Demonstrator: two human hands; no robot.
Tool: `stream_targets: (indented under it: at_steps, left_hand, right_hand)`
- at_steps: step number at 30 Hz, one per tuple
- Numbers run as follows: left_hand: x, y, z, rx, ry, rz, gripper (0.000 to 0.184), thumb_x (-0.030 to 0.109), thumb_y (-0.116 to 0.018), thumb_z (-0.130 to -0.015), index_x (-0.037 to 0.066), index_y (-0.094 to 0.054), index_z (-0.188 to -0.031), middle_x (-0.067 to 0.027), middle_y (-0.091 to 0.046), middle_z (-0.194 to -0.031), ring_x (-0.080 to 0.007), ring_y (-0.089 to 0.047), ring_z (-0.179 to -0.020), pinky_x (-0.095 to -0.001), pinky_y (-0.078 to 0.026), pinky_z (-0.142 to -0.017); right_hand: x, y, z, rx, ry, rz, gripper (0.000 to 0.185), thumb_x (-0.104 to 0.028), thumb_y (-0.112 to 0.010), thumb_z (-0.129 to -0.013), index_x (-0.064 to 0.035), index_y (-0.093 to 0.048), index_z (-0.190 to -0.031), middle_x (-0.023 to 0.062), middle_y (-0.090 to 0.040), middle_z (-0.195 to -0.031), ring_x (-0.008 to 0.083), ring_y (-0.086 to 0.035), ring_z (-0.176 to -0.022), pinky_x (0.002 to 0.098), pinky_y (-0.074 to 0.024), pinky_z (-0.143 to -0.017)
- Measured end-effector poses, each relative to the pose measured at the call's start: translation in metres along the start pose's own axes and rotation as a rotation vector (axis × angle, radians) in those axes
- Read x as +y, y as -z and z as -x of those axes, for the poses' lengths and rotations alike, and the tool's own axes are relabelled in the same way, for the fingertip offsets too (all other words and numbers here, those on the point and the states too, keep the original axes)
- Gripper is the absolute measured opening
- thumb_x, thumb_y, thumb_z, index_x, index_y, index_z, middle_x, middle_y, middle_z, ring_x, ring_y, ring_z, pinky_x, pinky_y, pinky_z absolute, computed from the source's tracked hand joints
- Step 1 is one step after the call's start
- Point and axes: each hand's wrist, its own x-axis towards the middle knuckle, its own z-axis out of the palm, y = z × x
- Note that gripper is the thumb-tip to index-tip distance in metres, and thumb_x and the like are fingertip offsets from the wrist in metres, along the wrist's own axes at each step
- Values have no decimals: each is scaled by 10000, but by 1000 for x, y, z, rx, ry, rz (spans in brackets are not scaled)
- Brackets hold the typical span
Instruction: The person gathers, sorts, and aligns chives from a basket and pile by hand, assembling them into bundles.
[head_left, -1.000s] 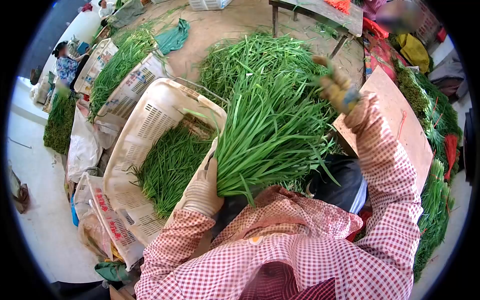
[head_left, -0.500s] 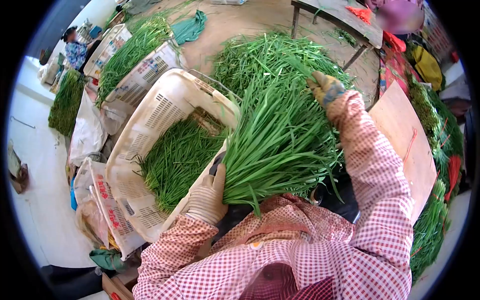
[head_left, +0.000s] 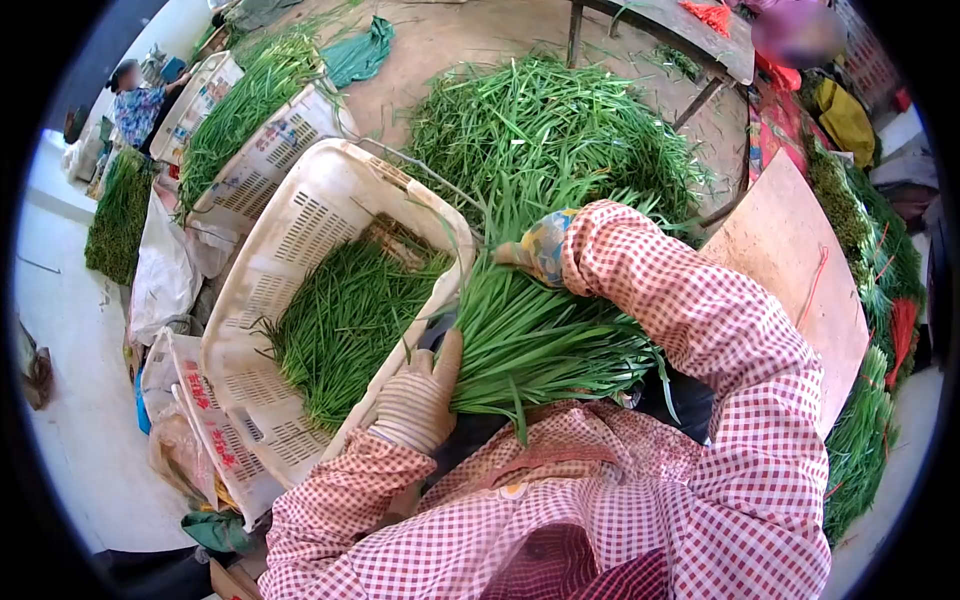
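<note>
My left hand [head_left: 418, 392], in a striped work glove, grips a bunch of long flat green leaves that look like garlic chives [head_left: 540, 345], low over my lap. The leaves fan out to the right. My right hand [head_left: 540, 248], in a blue and yellow patterned glove, is closed on the upper part of the leaves; some of its fingers are hidden. To the left stands a white plastic crate [head_left: 232, 345] with cut chives [head_left: 345, 330] lying inside. Just beyond my right hand a large loose heap of chives [head_left: 550, 140] spreads over the floor.
More crates [head_left: 275, 140] with greens stand at the upper left, where another person [head_left: 145, 105] sits. A low table [head_left: 690, 40] stands at the upper right. On the right are a board [head_left: 790, 260], red ties [head_left: 903, 335] and bundled greens [head_left: 860, 450].
My right hand has moved left and down from the heap's right side to the bunch, closer to my left hand. The left hand stays on the bunch. The view has shifted slightly.
</note>
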Motion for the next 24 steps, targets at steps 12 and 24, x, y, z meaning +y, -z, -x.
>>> stream_targets:
  at_steps: [12, 24]
  left_hand:
    - [-37, -44, -13, 123, 427, 2198, 593, 160, -716, -728, 42, -457, -1248, -145, -583, -1156, -291, -560, -1066, -404, -465, -908]
    - [-17, 102, -122, -23, -378, 2353, 420, 107, -666, -720, -66, -494, -1062, -64, -576, -720, -151, -569, -563, -250, -482, -517]
  right_hand:
    - [203, 29, 49, 1458, -237, -352, 278, -284, -468, -960, -54, -592, -1055, 120, -631, -797, 218, -609, -709, 318, -489, -576]
    - [80, -124, 87, 177, -298, -35, 677, -312, -515, -907, -153, -180, -1474, 219, -236, -1484, 359, -357, -1322, 457, -315, -1084]
